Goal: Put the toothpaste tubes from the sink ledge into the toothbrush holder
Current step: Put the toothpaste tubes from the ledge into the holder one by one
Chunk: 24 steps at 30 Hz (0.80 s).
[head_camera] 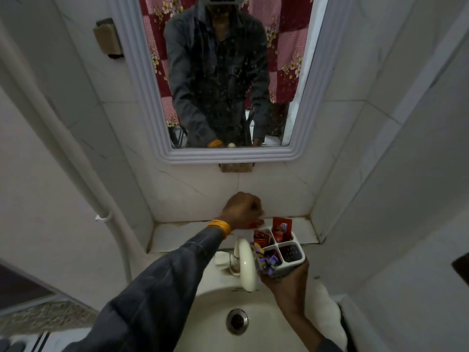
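A white toothbrush holder (297, 246) with four compartments is held up over the sink's right side by my right hand (286, 280), which grips it from below. Red toothpaste tubes (280, 226) stand in its two far compartments, and purple items (266, 261) fill the near left one. My left hand (242, 209) is closed on a red toothpaste tube (256, 223) just above the ledge, right beside the holder's far left compartment. Most of that tube is hidden by my fingers.
The tiled sink ledge (177, 235) runs along the wall under a framed mirror (218, 72). A cream tap (245, 265) arches over the basin (215, 301) with its drain (237, 321). A white pipe (83, 174) runs down the left wall.
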### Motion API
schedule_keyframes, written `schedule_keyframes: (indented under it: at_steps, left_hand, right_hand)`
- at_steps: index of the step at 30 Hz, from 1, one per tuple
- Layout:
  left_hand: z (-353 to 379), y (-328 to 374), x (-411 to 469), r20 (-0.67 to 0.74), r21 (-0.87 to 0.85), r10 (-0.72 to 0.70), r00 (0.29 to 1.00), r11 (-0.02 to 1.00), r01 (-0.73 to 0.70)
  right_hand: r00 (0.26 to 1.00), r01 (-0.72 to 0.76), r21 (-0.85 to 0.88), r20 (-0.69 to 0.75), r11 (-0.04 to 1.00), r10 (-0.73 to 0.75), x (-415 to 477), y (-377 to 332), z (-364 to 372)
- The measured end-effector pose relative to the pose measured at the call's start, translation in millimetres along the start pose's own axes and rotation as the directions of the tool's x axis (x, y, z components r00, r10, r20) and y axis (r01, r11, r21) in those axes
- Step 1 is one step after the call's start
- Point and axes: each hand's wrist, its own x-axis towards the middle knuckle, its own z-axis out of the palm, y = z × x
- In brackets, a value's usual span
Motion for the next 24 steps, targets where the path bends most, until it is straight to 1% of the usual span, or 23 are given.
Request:
schedule_keyframes:
  at_steps: [2,3,4,7,11,15,18,20,22,23,24]
  left_hand:
    - [2.6,-32.8,-4.4,-0.066,0.022,-0.148,0.987,0.989,0.149]
    - [6.4,-47.6,-7.8,-0.043,0.057,-0.199,0.979,0.978,0.201]
    - [13.2,-59.9,-10.5,0.006,0.105,-0.223,0.975,0.97,0.221]
    - [37.9,-80.6,-16.9,0.154,0.218,-0.243,0.958,0.954,0.207]
    - [65.0,-88.6,-12.6,0.158,0.274,-0.25,0.955,0.941,0.2]
    - [97.4,-100.4,1.0,0.156,0.178,-0.261,0.953,0.956,0.233]
    - [116.0,-111.9,5.2,0.188,0.102,-0.291,0.938,0.956,0.276]
    - [92.8,-92.3,-8.7,0.188,0.059,-0.31,0.932,0.951,0.305]
    - [69.6,-79.5,-16.2,0.136,0.0,-0.332,0.933,0.942,0.335]
    - [56.6,-72.7,-18.8,0.114,-0.061,-0.358,0.927,0.929,0.366]
    - [43.8,-66.7,-19.4,0.089,-0.165,-0.37,0.925,0.91,0.38]
  right_hand:
    - [1.0,-0.002,0.007,0.009,1.0,0.002,0.0,3.5,-0.4]
    - [1.0,-0.009,0.005,0.008,1.0,0.009,0.7,5.1,-1.1]
    - [1.0,-0.02,0.007,0.007,1.0,0.02,1.3,5.2,-1.8]
    - [1.0,-0.014,0.04,0.019,0.999,0.013,3.6,4.8,-2.7]
    - [1.0,0.005,0.051,0.024,0.999,-0.006,5.4,7.9,-1.4]
    - [1.0,-0.003,0.003,0.0,1.0,0.003,5.6,9.7,0.4]
    - [1.0,-0.022,-0.004,0.004,1.0,0.022,4.6,10.6,0.2]
    - [0.999,-0.031,-0.004,0.013,1.0,0.031,6.0,17.2,0.5]
    - [0.999,-0.02,-0.02,0.035,1.0,0.021,5.8,15.0,-0.2]
    - [0.999,-0.008,-0.021,0.045,1.0,0.009,5.4,13.0,-1.4]
    - [0.998,0.001,-0.011,0.061,1.0,0.0,3.3,8.9,-2.1]
